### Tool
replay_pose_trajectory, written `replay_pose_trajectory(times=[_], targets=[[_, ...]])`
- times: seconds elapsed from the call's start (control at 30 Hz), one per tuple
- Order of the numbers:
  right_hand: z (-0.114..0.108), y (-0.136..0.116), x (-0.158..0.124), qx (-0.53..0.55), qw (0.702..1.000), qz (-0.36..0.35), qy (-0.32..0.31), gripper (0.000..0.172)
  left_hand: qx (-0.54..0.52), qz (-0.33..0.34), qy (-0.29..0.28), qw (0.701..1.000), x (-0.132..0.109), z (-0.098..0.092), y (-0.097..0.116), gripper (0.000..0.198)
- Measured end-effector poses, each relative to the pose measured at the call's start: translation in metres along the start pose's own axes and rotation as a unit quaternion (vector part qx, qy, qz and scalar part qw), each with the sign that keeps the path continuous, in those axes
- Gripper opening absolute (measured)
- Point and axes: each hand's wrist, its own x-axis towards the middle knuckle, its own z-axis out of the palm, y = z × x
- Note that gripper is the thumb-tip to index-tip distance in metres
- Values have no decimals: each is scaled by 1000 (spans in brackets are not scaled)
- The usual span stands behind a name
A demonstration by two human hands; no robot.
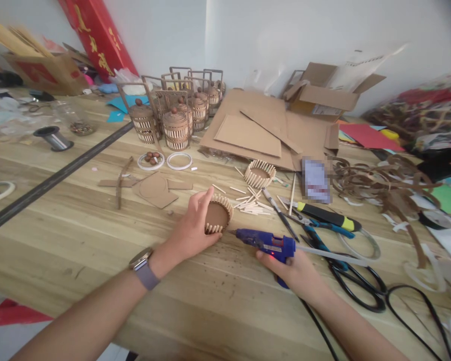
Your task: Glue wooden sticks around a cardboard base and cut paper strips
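Observation:
My left hand [191,228] is closed round a small round basket [218,214] made of a cardboard disc ringed with short wooden sticks, tilted on its side on the wooden table [78,220]. My right hand [296,273] grips a blue hot glue gun [267,243] whose nozzle points left at the basket's lower edge. A white glue stick juts from the gun's back. Loose wooden sticks [251,203] lie just behind the basket. A second stick-ringed basket [260,173] stands further back.
Finished small lantern-like baskets [176,120] cluster at the back. Flat cardboard sheets [263,130] and an open box [323,93] lie behind. Black scissors [355,281], pliers [328,216], brown strips [383,185] and the gun's black cord [413,311] crowd the right side. A wire spool [53,138] is at left.

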Motion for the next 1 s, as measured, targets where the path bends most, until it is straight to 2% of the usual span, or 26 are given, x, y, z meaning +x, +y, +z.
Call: replay_pose_trajectory(times=[0.3,1.0], targets=[[3,-19,3,-53,998,-18,-25,34,-7,-5,0,1000,0,0,0,114],[11,-10,3,-84,996,-19,-18,39,0,-2,2,1000,0,0,1,115]])
